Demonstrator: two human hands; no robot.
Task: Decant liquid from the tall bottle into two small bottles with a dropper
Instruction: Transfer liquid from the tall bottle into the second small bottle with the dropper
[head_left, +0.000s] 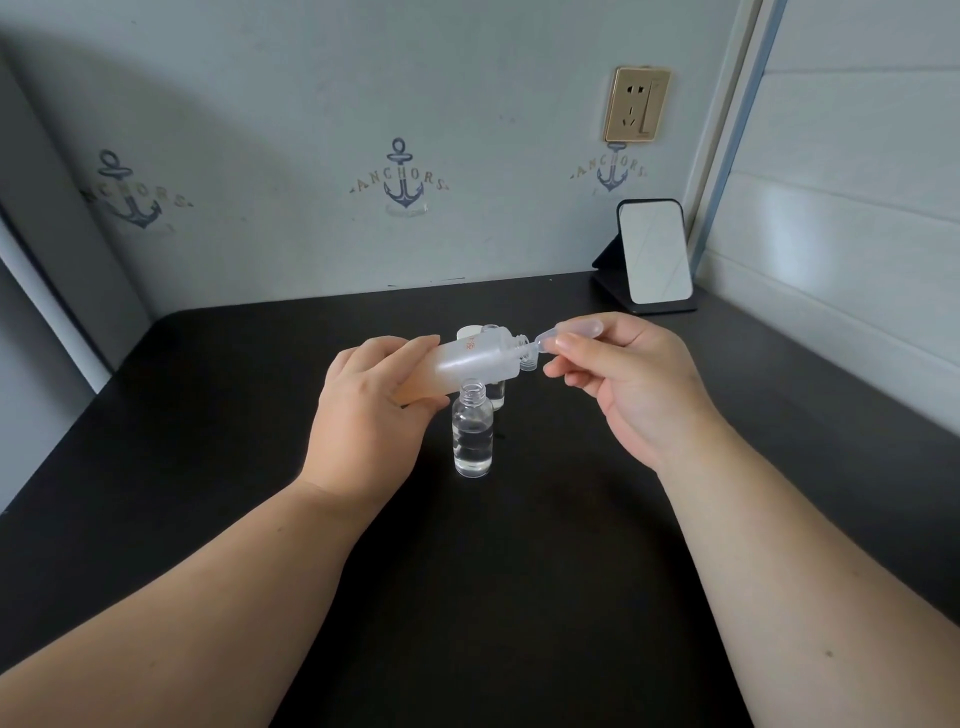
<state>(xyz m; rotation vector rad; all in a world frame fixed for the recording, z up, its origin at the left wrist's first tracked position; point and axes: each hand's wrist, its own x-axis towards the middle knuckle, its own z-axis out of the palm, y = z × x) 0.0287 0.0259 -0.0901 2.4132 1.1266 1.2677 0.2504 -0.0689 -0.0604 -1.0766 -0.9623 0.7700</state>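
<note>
Head view: left hand (363, 400) grips the tilted tall bottle (467, 364); right hand (623, 384) pinches the dropper (566, 335) at its mouth; overtilting could spill onto the desk (208, 467).

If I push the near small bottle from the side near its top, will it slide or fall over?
The small bottle looks narrow and tall for its base, so a push near the neck would probably tip it. It stands open and about half full of clear liquid, so tipping would likely spill. The smooth table may let a low push slide it.
</note>
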